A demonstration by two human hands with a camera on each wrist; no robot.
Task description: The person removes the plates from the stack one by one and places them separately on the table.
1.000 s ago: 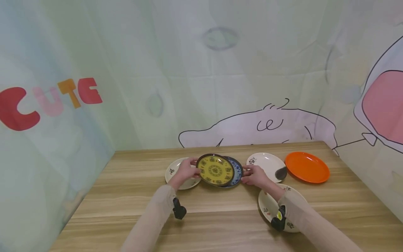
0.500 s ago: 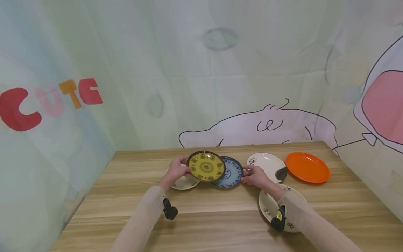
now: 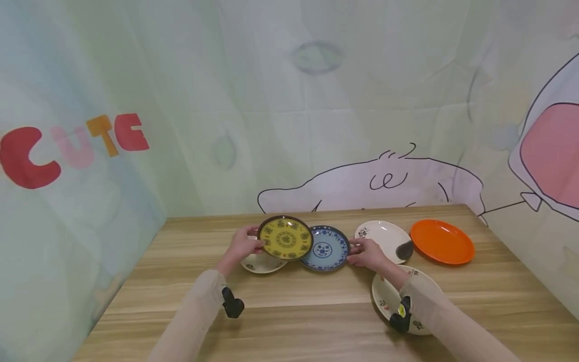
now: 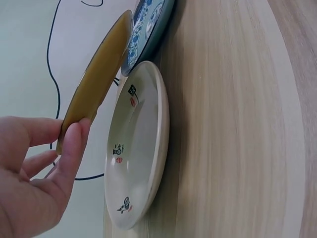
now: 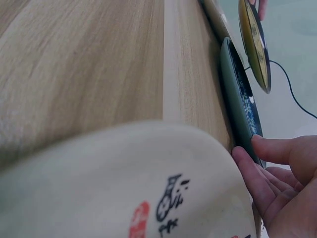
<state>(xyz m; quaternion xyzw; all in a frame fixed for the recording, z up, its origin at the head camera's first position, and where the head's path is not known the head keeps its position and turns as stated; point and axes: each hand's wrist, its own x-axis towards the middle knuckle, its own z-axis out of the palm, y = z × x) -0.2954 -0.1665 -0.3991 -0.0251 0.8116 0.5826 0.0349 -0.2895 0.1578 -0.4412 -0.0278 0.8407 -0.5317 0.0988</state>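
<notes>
My left hand (image 3: 243, 246) pinches the left rim of a yellow plate (image 3: 286, 238) with a dark edge and patterned motifs. In the left wrist view this plate (image 4: 96, 74) is raised and tilted above a white plate (image 4: 136, 144) with small prints. The yellow plate hides much of that white plate in the head view. A blue-and-white patterned plate (image 3: 324, 249) lies on the table just right of the yellow one. At its right rim is my right hand (image 3: 367, 253); in the right wrist view the thumb lies on top of the rim, fingers beneath.
Behind my right hand stands a white plate (image 3: 382, 236) with a dark grey patch. An orange plate (image 3: 442, 242) lies at the far right. Under my right forearm is another printed white plate (image 3: 384, 297). All lie on a wooden table (image 3: 289, 322) backed by a printed curtain (image 3: 226, 100).
My left hand has carried the yellow plate leftward, off the blue plate and over the left white plate. More of the blue plate shows now. My right hand has stayed at the blue plate's rim.
</notes>
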